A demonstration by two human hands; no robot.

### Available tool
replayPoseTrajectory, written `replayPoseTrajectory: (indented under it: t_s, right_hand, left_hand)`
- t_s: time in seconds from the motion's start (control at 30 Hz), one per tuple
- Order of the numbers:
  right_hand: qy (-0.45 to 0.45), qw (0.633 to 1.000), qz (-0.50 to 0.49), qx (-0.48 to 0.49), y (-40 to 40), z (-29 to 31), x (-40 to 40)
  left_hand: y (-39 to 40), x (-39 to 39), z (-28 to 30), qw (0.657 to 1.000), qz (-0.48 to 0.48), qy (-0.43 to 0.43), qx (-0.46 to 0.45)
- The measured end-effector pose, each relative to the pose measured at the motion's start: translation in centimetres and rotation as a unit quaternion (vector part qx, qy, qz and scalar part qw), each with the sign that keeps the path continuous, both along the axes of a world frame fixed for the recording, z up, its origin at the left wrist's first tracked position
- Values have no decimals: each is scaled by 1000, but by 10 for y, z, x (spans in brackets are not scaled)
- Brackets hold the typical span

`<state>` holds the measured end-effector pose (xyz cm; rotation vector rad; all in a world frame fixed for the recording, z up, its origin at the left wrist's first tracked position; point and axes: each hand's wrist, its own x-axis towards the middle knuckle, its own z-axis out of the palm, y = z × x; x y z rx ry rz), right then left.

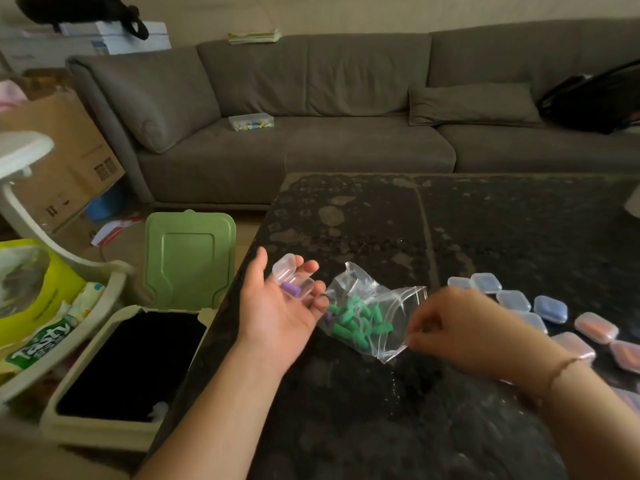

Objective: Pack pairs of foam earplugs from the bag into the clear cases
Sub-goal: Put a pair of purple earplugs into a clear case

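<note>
My left hand (277, 306) lies palm up over the dark table's left edge. On its fingers rests an open clear case (292, 278) with a purple earplug (290, 289) inside. A clear zip bag (370, 313) of green earplugs (356, 320) lies on the table just right of that hand. My right hand (460, 327) is at the bag's open mouth, fingers curled and pinching its edge. Whether it also holds an earplug is hidden. Several closed clear cases (550, 308), some with blue or orange earplugs inside, lie at the right.
The dark speckled table (450, 237) stretches ahead. To its left on the floor stands an open bin (131, 362) with a green lid (188, 258), and beside it a white trolley with snack bags (41, 306). A grey sofa (329, 116) runs behind.
</note>
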<state>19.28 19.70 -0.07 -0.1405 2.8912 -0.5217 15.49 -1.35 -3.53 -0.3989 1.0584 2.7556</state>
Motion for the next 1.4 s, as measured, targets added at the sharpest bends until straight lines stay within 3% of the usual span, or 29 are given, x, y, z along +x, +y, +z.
replayPoseTrajectory:
  t_s: [0.07, 0.13, 0.27, 0.4, 0.57, 0.7, 0.9, 1.13, 1.23, 1.4]
  right_hand:
    - [0, 1000, 11, -6, -8, -13, -1]
    - [55, 998, -9, 3, -17, -24, -3]
    - [147, 987, -41, 60, -30, -39, -3]
    - [195, 979, -28, 52, -37, -50, -3]
    - [209, 976, -9, 53, -39, -52, -4]
    - [201, 978, 14, 47, -38, -50, -3]
    - [169, 985, 20, 39, -40, -44, -2]
    - [134, 988, 26, 76, -37, -40, -3]
    - [112, 988, 36, 101, -37, -40, -2]
    - [154, 978, 71, 118, -40, -40, 1]
  left_hand:
    - [-4, 0, 0, 1000, -11, 9, 6]
    - [-5, 0, 1, 999, -27, 36, -9]
    - [-3, -4, -4, 994, -27, 36, -99]
    - [-9, -9, -8, 989, -13, 43, -142]
    - [-17, -12, -7, 984, 18, 18, -179]
    - [-21, -16, -14, 955, 33, 7, -294]
    - [-22, -16, -18, 946, 23, 7, -323]
    - [-26, -11, -22, 879, -58, 47, -471]
    - [-29, -6, -19, 825, -93, 69, -553]
    - [-36, 1, -15, 765, -111, 80, -629]
